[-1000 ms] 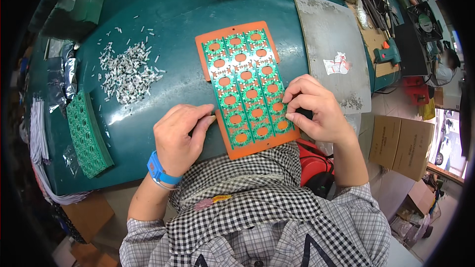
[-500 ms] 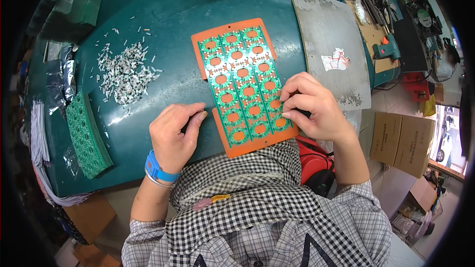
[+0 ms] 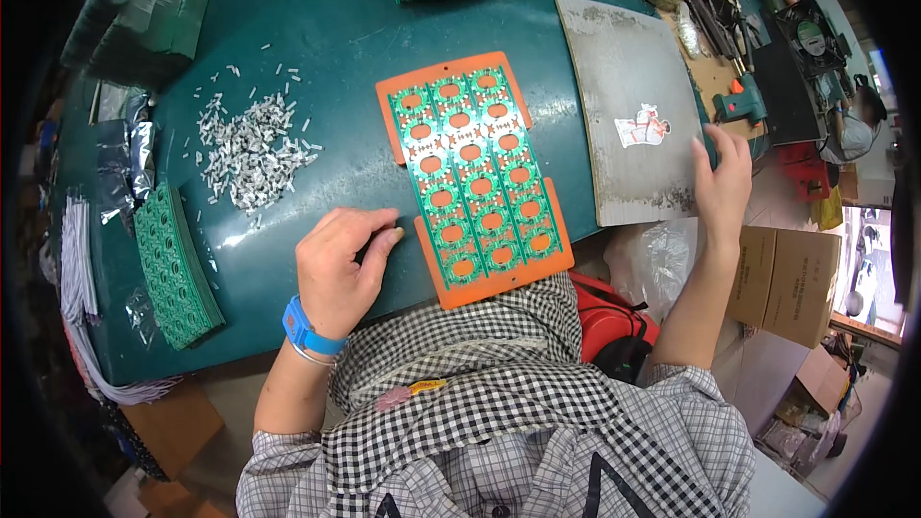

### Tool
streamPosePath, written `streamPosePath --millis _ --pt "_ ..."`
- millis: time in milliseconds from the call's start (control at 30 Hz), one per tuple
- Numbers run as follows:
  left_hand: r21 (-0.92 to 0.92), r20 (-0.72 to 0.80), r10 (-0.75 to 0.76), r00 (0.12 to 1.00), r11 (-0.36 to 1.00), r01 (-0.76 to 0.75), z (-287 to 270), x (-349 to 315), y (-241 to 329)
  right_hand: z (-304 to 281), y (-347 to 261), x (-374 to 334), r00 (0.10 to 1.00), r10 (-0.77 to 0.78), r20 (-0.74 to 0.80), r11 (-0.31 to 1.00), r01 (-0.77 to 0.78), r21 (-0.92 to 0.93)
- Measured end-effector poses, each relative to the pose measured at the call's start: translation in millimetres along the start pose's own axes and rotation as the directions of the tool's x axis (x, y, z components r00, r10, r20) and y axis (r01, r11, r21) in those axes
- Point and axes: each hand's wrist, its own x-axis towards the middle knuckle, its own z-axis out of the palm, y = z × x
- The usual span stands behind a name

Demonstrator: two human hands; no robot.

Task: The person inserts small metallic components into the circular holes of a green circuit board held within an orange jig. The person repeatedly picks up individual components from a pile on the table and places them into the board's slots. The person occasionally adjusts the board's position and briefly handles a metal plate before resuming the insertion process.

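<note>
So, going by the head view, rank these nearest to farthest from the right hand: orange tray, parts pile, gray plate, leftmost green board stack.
From the right hand:
1. Gray plate: right of the tray, by the fingertips.
2. Orange tray: middle.
3. Parts pile: left of the tray.
4. Green board stack: farther left, nearer the body than the pile.
</note>
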Motion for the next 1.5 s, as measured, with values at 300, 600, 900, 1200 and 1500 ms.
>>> streamPosePath --millis 300,600,900,1200,1500 --pt "0.061 0.05 0.036 0.998 0.997 -0.039 -1.5 8.4 3.7 -1.7 39.0 -6.3 0.825 0.368 0.428 0.746 -0.537 0.394" --pt "-0.371 0.051 -0.134 0.99 0.917 0.143 5.1 10.6 12.0 -14.2 -2.4 -40.9 0.826 0.1 0.555 0.018 -0.559 0.829" --pt "-0.465 0.304 -0.443 0.843 0.704 0.537 5.5 3.3 -12.3 8.9 -116.5 -74.9 0.751 0.027 0.66 0.171 -0.654 0.737" --pt "-0.457 0.284 -0.415 0.864 0.734 0.503 0.9 19.0 -7.9 27.1 -131.7 -16.4 0.925 -0.1 0.366 0.685 -0.203 0.7" --pt "-0.394 0.215 -0.411 0.886 0.793 0.463 0.5 4.3 -5.4 25.6 -141.8 -25.4 0.96 -0.092 0.264 0.742 -0.111 0.661"
